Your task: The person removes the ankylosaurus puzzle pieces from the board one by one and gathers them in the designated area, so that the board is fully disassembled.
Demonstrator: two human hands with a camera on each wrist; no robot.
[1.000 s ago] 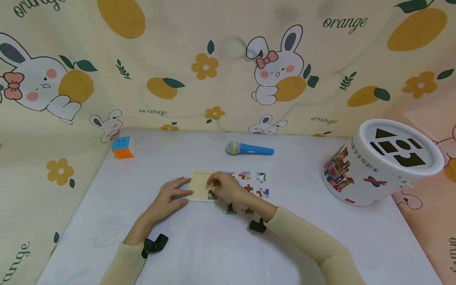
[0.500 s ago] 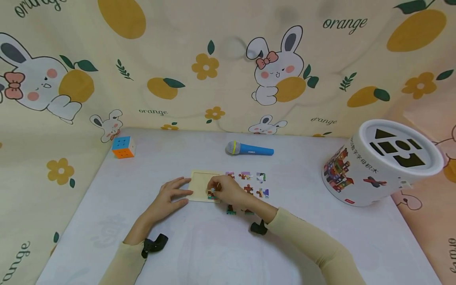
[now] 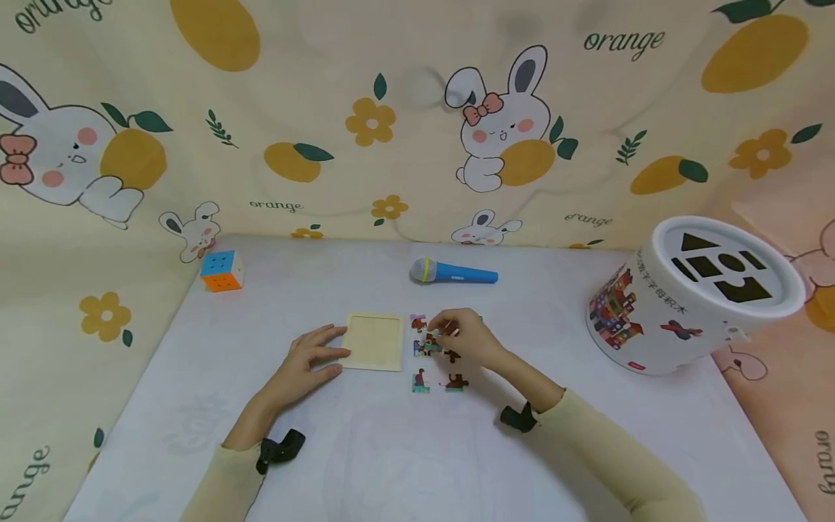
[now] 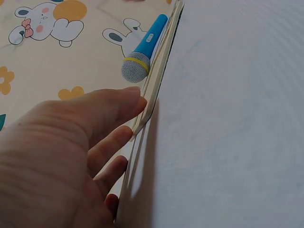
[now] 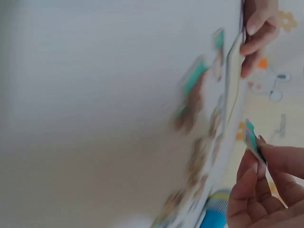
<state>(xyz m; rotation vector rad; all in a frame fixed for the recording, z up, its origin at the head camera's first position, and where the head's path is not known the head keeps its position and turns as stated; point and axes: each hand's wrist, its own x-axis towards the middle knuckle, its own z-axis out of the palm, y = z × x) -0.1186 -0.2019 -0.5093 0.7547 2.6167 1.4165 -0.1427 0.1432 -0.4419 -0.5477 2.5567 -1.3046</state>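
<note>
A pale wooden puzzle tray (image 3: 373,342) lies on the table with bare inside. My left hand (image 3: 313,357) rests its extended fingertips on the tray's left edge; in the left wrist view the fingers (image 4: 111,147) touch that edge. My right hand (image 3: 471,338) is over the loose pieces to the right of the tray. Between thumb and fingers it pinches a small jigsaw piece (image 5: 252,142) with a green patch, held above the table. Several jigsaw pieces (image 3: 420,381) lie beside the tray, some partly hidden under the right hand.
Behind the tray lies a blue toy microphone (image 3: 464,273). A puzzle cube (image 3: 222,271) sits at the back left. A large white bucket (image 3: 691,304) with a shape-sorter lid stands at the right, and a printed cloth (image 3: 293,94) hangs behind the table.
My right hand has moved right, from the tray's lower right corner to above the loose pieces. The piece at that corner has left the tray. My left hand stays in place.
</note>
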